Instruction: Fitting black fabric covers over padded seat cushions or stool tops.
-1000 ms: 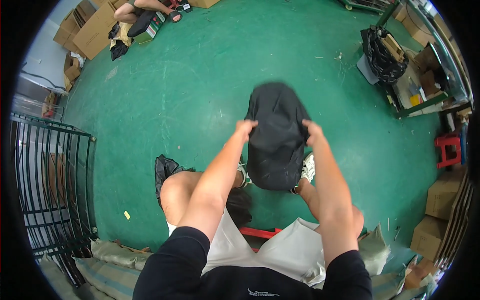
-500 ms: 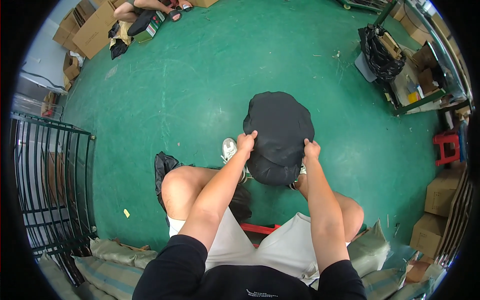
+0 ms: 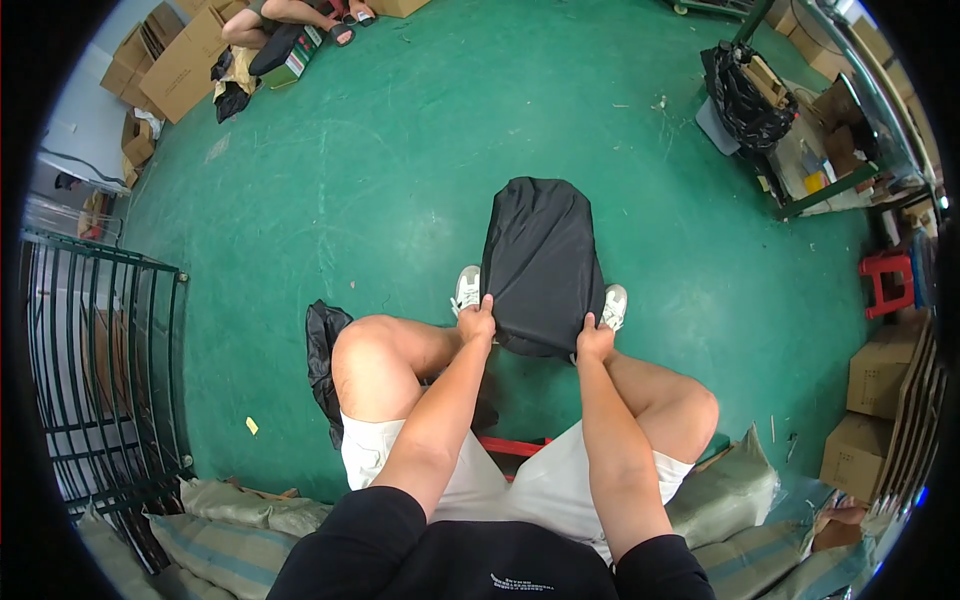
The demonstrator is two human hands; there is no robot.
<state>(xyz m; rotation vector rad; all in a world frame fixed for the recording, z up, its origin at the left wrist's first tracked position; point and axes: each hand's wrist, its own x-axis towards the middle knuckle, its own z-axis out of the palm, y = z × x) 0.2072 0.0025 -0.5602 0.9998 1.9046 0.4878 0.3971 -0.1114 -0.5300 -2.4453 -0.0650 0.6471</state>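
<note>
Left hand (image 3: 476,321) and right hand (image 3: 597,342): fingers grip near corners of soft black fabric bag-like piece (image 3: 541,260), thumbs uppermost. Piece sits between white lace-up shoes (image 3: 615,307), over green floor (image 3: 400,180).

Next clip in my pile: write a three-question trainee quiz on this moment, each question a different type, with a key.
1. Multiple choice: what do the left hand and the right hand both hold?
A) a cardboard box
B) a black fabric-like item
C) a metal rack

2. True or false: both hands grip the item at its far end, away from the body.

3. Fill in: the stool at the right side of the picture is ____.

Key:
1. B
2. False; they grip it toward its near end.
3. red
</note>
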